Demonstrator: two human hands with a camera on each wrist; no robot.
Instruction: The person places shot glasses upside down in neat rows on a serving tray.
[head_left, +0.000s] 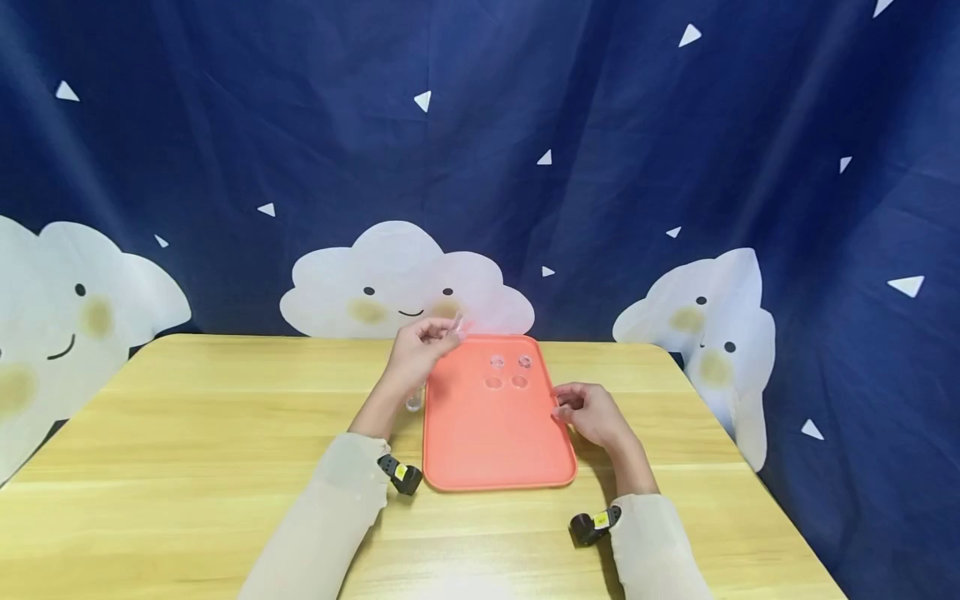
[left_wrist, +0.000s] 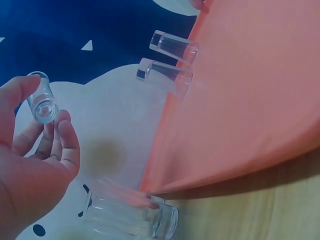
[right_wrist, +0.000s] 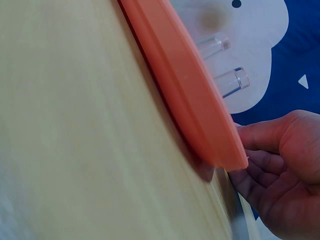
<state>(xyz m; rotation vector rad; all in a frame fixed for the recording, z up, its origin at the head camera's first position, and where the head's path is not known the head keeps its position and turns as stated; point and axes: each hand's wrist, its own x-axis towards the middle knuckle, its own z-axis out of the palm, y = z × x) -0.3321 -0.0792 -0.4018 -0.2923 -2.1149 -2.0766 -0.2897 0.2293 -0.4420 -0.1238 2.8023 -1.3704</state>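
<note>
My left hand pinches a small clear shot glass between thumb and fingertips, raised above the far left corner of the orange tray. Two more clear shot glasses stand upside down on the tray's far half, the left glass beside the right glass, with their thick bases up. At the tray's right edge, my right hand grips the rim between thumb and fingers, as the right wrist view shows. Larger clear glassware stands just left of the tray, mostly behind my left forearm in the head view.
The tray lies on a light wooden table. Behind the table hangs a dark blue curtain with white clouds and triangles. A small black camera sits on each wrist.
</note>
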